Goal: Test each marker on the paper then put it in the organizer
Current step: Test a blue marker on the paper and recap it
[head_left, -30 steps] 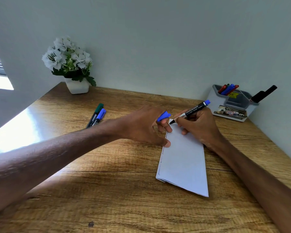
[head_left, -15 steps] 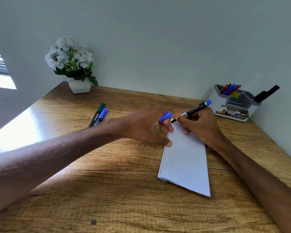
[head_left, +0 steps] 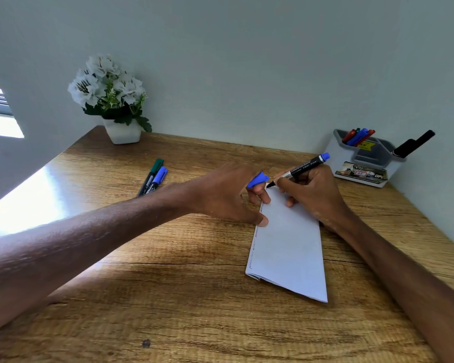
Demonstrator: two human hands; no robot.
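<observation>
A folded white paper lies on the wooden desk, with small scribbles along its left edge. My right hand grips an uncapped black marker with a blue end, its tip touching the paper's far left corner. My left hand holds the blue cap in its fingers while its thumb and a finger press the paper's left edge. The grey organizer stands at the back right with several markers in it. A green marker and a blue marker lie capped at the left.
A white pot of white flowers stands in the back left corner. A black marker sticks out of the organizer's right side. Walls close the desk at the back and right; a window is at far left.
Both hands stay at the paper's top corner; the marker tip has hardly moved. The view has shifted slightly.
</observation>
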